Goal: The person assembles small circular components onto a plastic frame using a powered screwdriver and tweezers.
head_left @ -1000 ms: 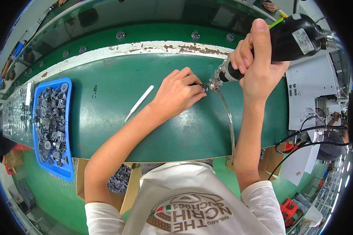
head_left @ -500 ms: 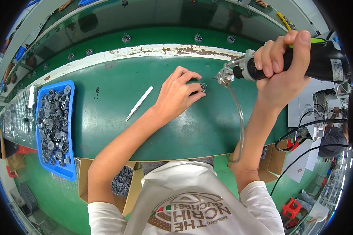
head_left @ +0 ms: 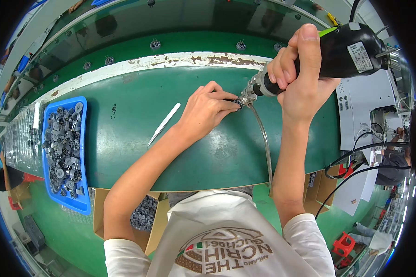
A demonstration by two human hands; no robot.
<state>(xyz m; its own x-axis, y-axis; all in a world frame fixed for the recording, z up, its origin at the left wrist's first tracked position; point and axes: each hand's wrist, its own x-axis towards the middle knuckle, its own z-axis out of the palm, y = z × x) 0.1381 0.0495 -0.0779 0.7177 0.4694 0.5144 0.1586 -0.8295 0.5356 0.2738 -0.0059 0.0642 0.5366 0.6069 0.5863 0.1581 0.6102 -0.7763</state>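
Gripping the black electric screwdriver (head_left: 342, 48), the right hand (head_left: 300, 78) is clenched around its barrel, its metal nose (head_left: 250, 92) tilted down and leftward to a small dark part (head_left: 232, 99). The left hand (head_left: 203, 113) pinches that part between its fingertips (head_left: 231, 105) on the green desk (head_left: 125, 138), just short of the worn white strip (head_left: 189, 60) along the far edge. One clear hose (head_left: 265, 143) runs from the nose down over the desk's near edge. One white pair of tweezers (head_left: 164, 123) lies loose just left of the left wrist, apart from it. One blue tray (head_left: 48, 138) heaped with grey metal parts, too many to count, sits at the desk's left end, overhanging the near edge. Between tray and tweezers the green surface lies bare, and likewise below the left hand toward the near edge.
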